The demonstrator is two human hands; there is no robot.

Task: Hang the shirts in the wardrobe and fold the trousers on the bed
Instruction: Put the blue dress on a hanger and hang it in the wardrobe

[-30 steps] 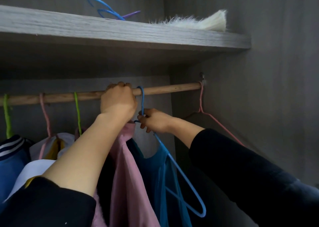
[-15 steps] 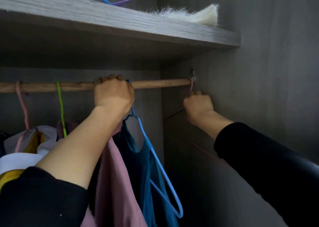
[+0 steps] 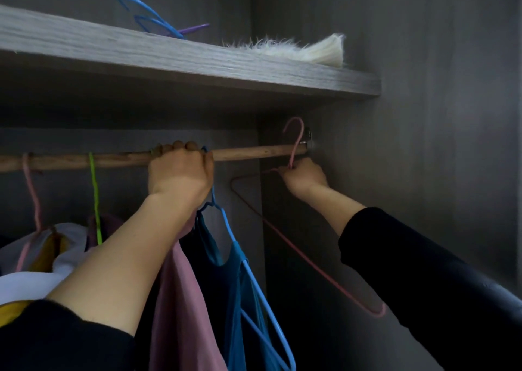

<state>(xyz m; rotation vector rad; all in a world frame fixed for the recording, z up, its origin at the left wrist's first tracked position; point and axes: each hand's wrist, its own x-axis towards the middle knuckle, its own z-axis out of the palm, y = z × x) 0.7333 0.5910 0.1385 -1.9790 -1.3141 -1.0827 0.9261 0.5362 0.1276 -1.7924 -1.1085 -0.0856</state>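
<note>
Left hand [image 3: 180,173] has its fingers wrapped round the rod [image 3: 113,160]; right hand [image 3: 303,177] pinches the empty pink hanger [image 3: 293,144] at the rod's right end.

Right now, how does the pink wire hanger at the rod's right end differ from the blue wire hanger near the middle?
The pink wire hanger is bare, lifted clear of the wooden rod by the right hand. The blue wire hanger hangs there carrying a teal top. Both are thin wire.

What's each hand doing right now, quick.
Left hand: closed around the wooden rail.
Right hand: closed on the neck of the empty pink hanger, its hook raised above the rail.
</note>
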